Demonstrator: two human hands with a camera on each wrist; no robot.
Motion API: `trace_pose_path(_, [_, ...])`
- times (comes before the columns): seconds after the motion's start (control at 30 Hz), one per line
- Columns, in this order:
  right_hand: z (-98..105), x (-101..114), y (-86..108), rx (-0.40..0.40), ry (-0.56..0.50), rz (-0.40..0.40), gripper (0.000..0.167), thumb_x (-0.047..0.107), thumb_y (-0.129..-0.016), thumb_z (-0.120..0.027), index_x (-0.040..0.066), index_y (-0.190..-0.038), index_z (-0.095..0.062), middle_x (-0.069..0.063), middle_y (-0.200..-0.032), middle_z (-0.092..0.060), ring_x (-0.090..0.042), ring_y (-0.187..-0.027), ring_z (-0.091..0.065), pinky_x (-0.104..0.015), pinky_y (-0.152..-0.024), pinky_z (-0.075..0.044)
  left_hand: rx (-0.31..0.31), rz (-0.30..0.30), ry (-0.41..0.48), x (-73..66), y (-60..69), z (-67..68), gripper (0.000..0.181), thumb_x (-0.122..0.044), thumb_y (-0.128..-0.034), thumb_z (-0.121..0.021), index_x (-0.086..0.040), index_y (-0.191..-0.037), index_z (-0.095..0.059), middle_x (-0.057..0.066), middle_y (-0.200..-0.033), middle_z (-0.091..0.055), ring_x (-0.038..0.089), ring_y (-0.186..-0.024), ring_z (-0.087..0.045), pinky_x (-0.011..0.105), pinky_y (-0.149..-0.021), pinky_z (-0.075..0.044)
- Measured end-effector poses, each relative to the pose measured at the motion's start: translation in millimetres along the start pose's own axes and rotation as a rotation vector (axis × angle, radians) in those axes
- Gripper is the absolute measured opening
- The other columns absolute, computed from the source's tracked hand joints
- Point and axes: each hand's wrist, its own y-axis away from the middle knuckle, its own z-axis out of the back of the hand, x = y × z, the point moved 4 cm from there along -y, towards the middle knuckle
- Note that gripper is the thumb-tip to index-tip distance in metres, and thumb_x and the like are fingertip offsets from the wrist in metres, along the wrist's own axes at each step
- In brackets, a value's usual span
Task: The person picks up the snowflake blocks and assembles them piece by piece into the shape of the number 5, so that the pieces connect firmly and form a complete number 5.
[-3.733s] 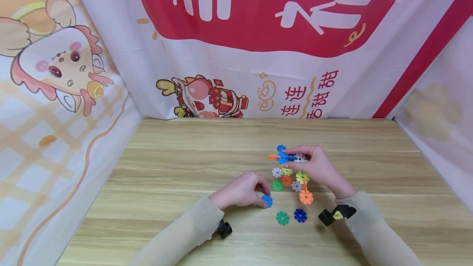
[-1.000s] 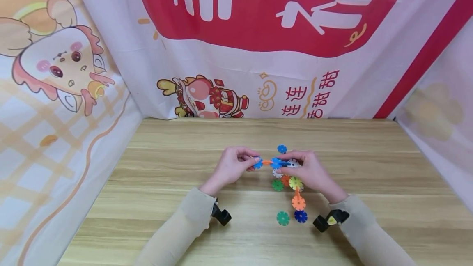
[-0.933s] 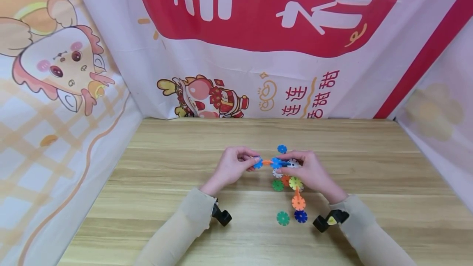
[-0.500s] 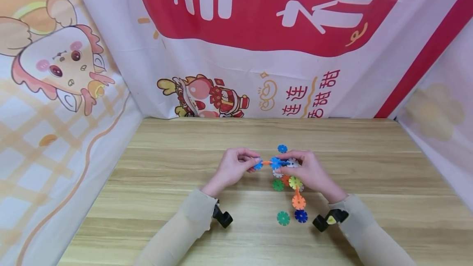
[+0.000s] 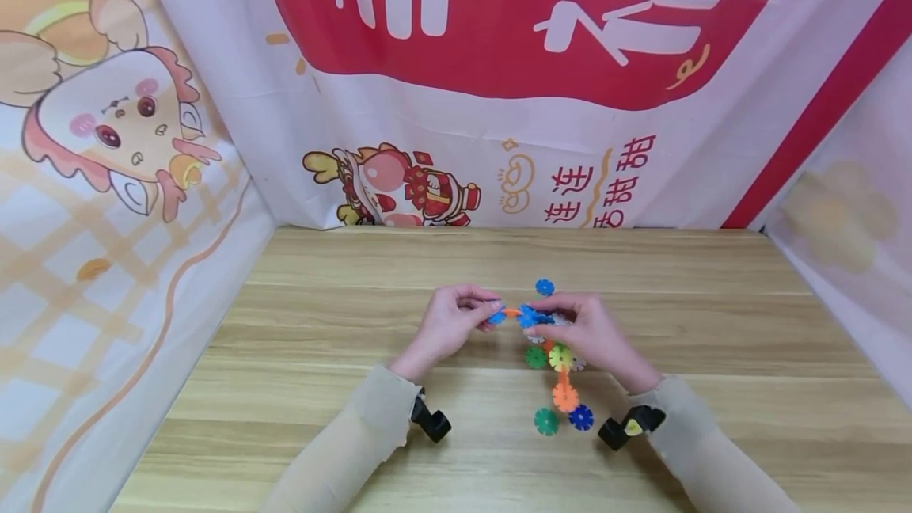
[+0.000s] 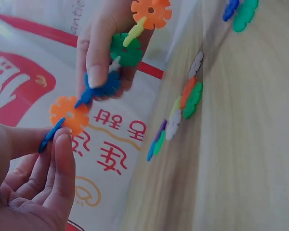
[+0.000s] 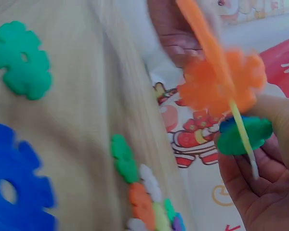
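Note:
In the head view my left hand (image 5: 456, 321) pinches a blue snowflake disc (image 6: 51, 136) between thumb and fingers. Its edge meets an orange snowflake disc (image 6: 70, 114); how deep the slots engage I cannot tell. That orange disc ends a linked chain that my right hand (image 5: 590, 331) grips by a blue disc (image 6: 107, 85). From the grip the chain runs on through a green disc (image 6: 127, 51) and a yellow disc (image 5: 560, 358) to an orange disc (image 5: 566, 397) hanging toward the front. Part of the chain is hidden behind my right fingers.
Loose discs lie on the wooden table (image 5: 342, 275): a blue one (image 5: 545, 286) behind the hands, a green one (image 5: 536, 357) below them, and a teal-green disc (image 5: 546, 421) beside a dark blue disc (image 5: 581, 417) nearer the front. A printed cloth (image 5: 456, 125) stands behind.
My left hand has carried the blue disc from nearer the front up to the chain's left end. Lately my right hand has shifted slightly left, and the hanging orange end has swung left.

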Motion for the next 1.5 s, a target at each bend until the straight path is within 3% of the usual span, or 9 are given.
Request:
trace_pose_path(0.13, [-2.8,-2.6,0.4,0.004,-0.024,0.009,0.033,0.024,-0.085,-0.087,0.011,-0.113,-0.078,-0.001,-0.107,-0.073,-0.020,-0.095,-0.068,-0.030,-0.081,-0.059,-0.007,-0.025,-0.027,-6.8,-0.9,-1.7,0.010,-0.012,-0.0959,-0.074,-0.003,-0.101,-0.075,0.005,-0.085,-0.074,0.020,-0.071,-0.070,0.039,-0.069,-0.062])
trace_pose_path(0.33, [0.3,-1.3,-1.0,0.007,-0.011,-0.009,0.031,0.022,-0.085,-0.086,0.014,-0.114,-0.078,0.001,-0.109,-0.073,-0.021,-0.098,-0.067,-0.032,-0.083,-0.058,0.019,-0.012,-0.034,-7.1,-2.3,-2.0,0.008,-0.009,-0.0949,-0.074,-0.003,-0.101,-0.075,0.005,-0.086,-0.074,0.019,-0.072,-0.069,0.034,-0.067,-0.061])
trace_pose_path(0.57, [5.4,0.9,-5.9,0.030,0.022,-0.031,0.037,0.029,-0.084,-0.087,0.023,-0.120,-0.077,0.001,-0.123,-0.069,-0.019,-0.110,-0.063,-0.042,-0.094,-0.054,0.075,-0.017,-0.036,-2.7,-3.0,0.9,0.010,-0.010,-0.0946,-0.075,-0.003,-0.102,-0.074,0.006,-0.088,-0.073,0.026,-0.078,-0.071,0.046,-0.074,-0.061])
trace_pose_path(0.8, [6.6,4.6,-9.0,0.048,0.013,-0.054,0.036,0.026,-0.085,-0.087,0.026,-0.119,-0.077,0.002,-0.118,-0.070,-0.025,-0.092,-0.058,-0.032,-0.072,-0.052,0.099,0.000,-0.030,0.3,-2.4,4.0,0.013,-0.012,-0.0958,-0.074,-0.002,-0.104,-0.072,0.008,-0.088,-0.074,0.030,-0.079,-0.072,0.052,-0.077,-0.060])
trace_pose_path(0.97, [6.9,5.9,-9.4,0.053,0.004,-0.059,0.037,0.028,-0.084,-0.087,0.026,-0.119,-0.077,0.002,-0.117,-0.069,-0.025,-0.094,-0.057,-0.030,-0.073,-0.052,0.113,0.006,-0.015,-1.6,-0.2,4.2,0.013,-0.011,-0.0968,-0.072,-0.001,-0.105,-0.071,0.008,-0.088,-0.074,0.031,-0.079,-0.072,0.056,-0.079,-0.059])
trace_pose_path(1.23, [9.9,7.2,-9.6,0.036,-0.009,-0.052,0.038,0.029,-0.083,-0.088,0.023,-0.119,-0.077,0.000,-0.118,-0.069,-0.033,-0.098,-0.060,-0.030,-0.074,-0.055,0.146,-0.002,0.017,-4.5,3.3,5.1,0.019,-0.009,-0.0987,-0.069,-0.001,-0.116,-0.068,0.013,-0.092,-0.074,0.049,-0.089,-0.068,0.057,-0.081,-0.058])
trace_pose_path(1.5, [10.5,6.5,-9.8,0.031,-0.005,-0.044,0.041,0.029,-0.084,-0.087,0.017,-0.121,-0.076,0.000,-0.117,-0.069,-0.029,-0.103,-0.061,-0.036,-0.084,-0.055,0.154,-0.012,0.025,-2.0,4.1,5.5,0.024,-0.011,-0.0986,-0.070,0.000,-0.120,-0.067,0.013,-0.094,-0.074,0.049,-0.090,-0.068,0.053,-0.080,-0.059])
